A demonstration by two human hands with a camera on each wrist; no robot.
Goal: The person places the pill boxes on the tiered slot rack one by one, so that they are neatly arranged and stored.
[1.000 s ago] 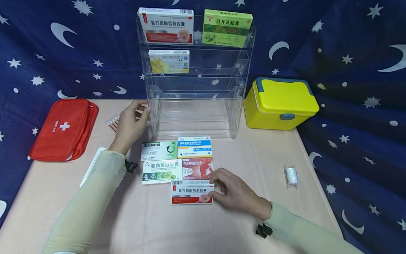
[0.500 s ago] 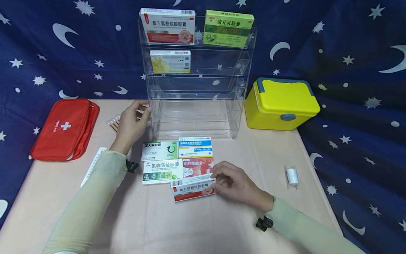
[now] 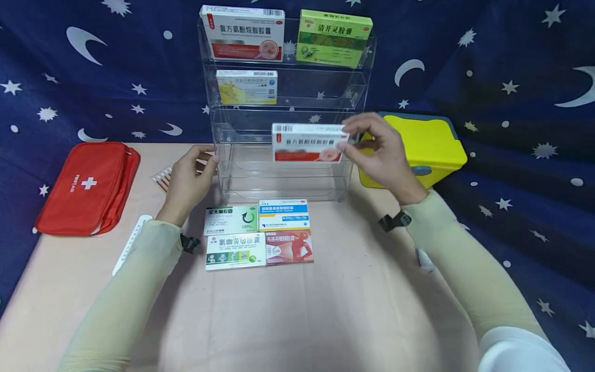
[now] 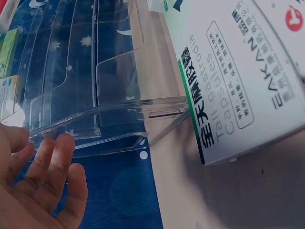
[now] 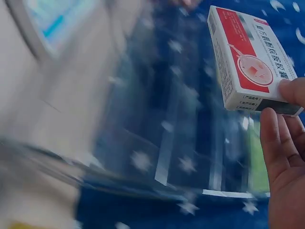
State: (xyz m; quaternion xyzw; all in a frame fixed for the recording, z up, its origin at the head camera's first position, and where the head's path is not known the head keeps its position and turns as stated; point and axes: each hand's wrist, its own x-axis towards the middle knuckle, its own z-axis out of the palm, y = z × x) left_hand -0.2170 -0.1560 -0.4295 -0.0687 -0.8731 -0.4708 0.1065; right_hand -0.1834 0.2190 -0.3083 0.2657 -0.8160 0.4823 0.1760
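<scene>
My right hand [image 3: 385, 155] pinches a white-and-red medicine box [image 3: 304, 142] by its right end, thumb in front. In the head view the box overlaps the middle tiers of a clear display rack [image 3: 283, 197]. The right wrist view shows the same medicine box [image 5: 245, 57] between thumb and fingers. My left hand [image 3: 188, 175] holds the rack's left side edge with thumb and fingers. In front of the rack lie a green-and-white box [image 3: 223, 222], a blue-and-white box [image 3: 284, 219], a white capsule box [image 3: 234, 243] and a red box [image 3: 289, 248].
On the rack's upper tiers stand a white-and-red box [image 3: 244, 36], a green box [image 3: 333, 44] and a yellow-and-white box [image 3: 246, 93]. A red first-aid pouch [image 3: 88, 191] lies left. A yellow case [image 3: 423, 139] stands right, partly behind my right hand. My right sleeve partly covers a small white roll [image 3: 424, 260].
My right hand has lifted the white-and-red medicine box off the table, tilting it first, and carried it up and forward to the rack. My left hand stays at the rack's side.
</scene>
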